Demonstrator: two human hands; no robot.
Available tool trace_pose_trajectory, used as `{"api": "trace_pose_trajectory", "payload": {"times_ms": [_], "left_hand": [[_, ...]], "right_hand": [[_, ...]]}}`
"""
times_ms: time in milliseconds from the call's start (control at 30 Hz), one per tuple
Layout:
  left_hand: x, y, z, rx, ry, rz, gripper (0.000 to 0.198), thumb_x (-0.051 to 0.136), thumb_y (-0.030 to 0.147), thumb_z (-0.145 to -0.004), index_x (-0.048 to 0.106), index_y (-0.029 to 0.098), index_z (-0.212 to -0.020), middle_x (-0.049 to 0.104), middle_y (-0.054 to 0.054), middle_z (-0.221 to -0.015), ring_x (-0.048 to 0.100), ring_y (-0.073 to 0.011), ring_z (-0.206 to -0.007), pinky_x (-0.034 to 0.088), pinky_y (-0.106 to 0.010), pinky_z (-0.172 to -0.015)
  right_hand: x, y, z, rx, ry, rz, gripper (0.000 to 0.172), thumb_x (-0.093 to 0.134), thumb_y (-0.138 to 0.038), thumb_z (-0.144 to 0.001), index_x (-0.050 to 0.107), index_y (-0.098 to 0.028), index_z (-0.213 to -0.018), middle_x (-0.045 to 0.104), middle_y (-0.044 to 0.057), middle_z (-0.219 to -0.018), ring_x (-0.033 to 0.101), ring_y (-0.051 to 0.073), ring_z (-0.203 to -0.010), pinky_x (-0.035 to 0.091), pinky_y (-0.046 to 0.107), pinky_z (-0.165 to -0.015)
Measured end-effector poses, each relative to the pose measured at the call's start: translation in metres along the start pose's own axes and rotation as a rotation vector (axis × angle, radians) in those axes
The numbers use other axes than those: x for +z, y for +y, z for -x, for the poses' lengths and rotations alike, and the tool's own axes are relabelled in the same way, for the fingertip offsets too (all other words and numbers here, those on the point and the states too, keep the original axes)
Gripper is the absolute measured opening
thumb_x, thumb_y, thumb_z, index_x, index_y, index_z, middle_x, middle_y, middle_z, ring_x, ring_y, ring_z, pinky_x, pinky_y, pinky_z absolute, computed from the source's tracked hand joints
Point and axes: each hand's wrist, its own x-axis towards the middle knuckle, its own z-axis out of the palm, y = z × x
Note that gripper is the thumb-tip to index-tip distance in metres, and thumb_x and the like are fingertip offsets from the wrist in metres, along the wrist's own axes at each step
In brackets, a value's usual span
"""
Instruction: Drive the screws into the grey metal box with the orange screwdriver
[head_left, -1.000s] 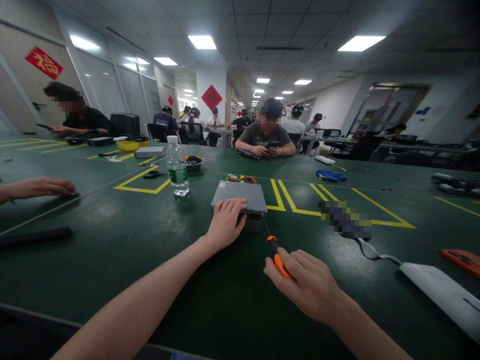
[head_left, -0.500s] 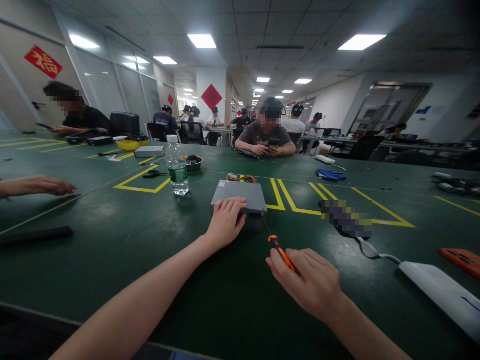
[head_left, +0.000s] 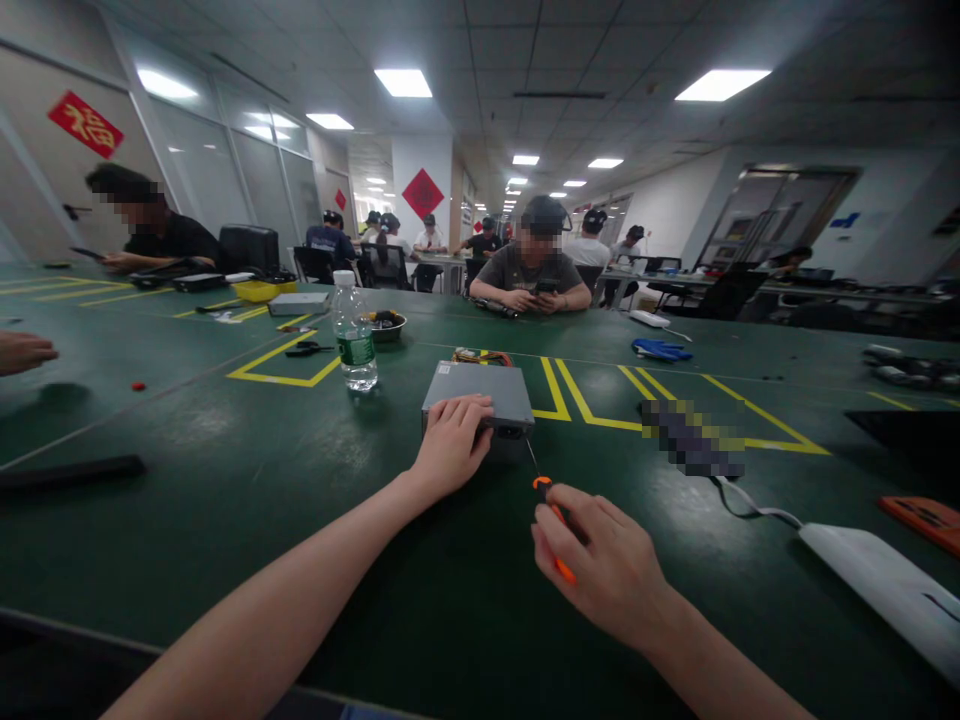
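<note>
One screwdriver, one bottle, seemingly two grey boxes

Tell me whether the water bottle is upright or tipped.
Upright: the water bottle stands on its base on the green table, its white cap at the top.

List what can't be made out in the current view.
All in the head view:
Screwdriver tip: too small to tell whether it sits in a screw on the metal box.
Screwdriver handle: largely hidden by the right fingers.
Box's near face: partly hidden by the left fingers.
White sticker: print too small.
White device: cut off by the right edge.
</note>
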Motion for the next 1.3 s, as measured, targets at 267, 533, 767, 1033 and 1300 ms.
{"api": "trace_pose_trajectory", "payload": {"times_ms": [267, 533, 767, 1033, 1300], "left_hand": [[-0.001, 0.0, 0.0, -0.006, -0.005, 0.01, 0.019, 0.047, 0.02, -0.083, 0.049, 0.022, -0.103, 0.055, -0.004, -0.121, 0.046, -0.0187, -0.115, 0.031, -0.037, -0.095], [-0.002, 0.0, 0.0, -0.014, -0.01, 0.003, 0.02, 0.047, 0.021, -0.083, 0.049, 0.022, -0.103, 0.055, -0.003, -0.121, 0.045, -0.0185, -0.115, 0.031, -0.037, -0.095], [-0.004, 0.001, 0.0, -0.018, -0.02, -0.003, 0.02, 0.047, 0.021, -0.083, 0.05, 0.022, -0.103, 0.055, -0.004, -0.121, 0.045, -0.0189, -0.115, 0.031, -0.039, -0.096], [-0.002, 0.0, 0.0, -0.014, -0.023, -0.012, 0.018, 0.046, 0.022, -0.084, 0.049, 0.022, -0.103, 0.054, -0.003, -0.122, 0.045, -0.0183, -0.116, 0.03, -0.038, -0.097], [-0.002, 0.001, 0.0, -0.015, -0.023, -0.003, 0.019, 0.047, 0.021, -0.084, 0.05, 0.022, -0.102, 0.055, -0.003, -0.121, 0.044, -0.0186, -0.116, 0.031, -0.038, -0.096]], "right_hand": [[-0.002, -0.002, 0.0, -0.001, 0.002, -0.046, 0.011, 0.05, -0.022, -0.085, 0.057, -0.014, -0.082, 0.059, 0.011, -0.086, 0.056, 0.012, -0.066, 0.047, 0.023, -0.057], [-0.002, 0.0, 0.002, 0.003, 0.018, -0.009, 0.013, 0.047, -0.011, -0.084, 0.055, -0.011, -0.093, 0.06, 0.011, -0.088, 0.058, 0.013, -0.074, 0.049, 0.023, -0.065], [-0.02, -0.008, -0.01, 0.083, -0.093, 0.225, 0.019, 0.046, -0.029, -0.09, 0.059, -0.016, -0.083, 0.059, 0.004, -0.071, 0.05, 0.012, -0.056, 0.034, 0.026, -0.056], [-0.007, -0.02, -0.001, 0.099, -0.122, 0.198, 0.017, 0.042, -0.011, -0.087, 0.059, -0.014, -0.088, 0.062, 0.005, -0.076, 0.054, 0.014, -0.063, 0.034, 0.029, -0.065], [-0.011, -0.01, -0.001, 0.172, -0.06, 0.194, 0.017, 0.045, -0.015, -0.087, 0.06, -0.015, -0.08, 0.063, 0.007, -0.08, 0.055, 0.011, -0.06, 0.036, 0.025, -0.06]]}}
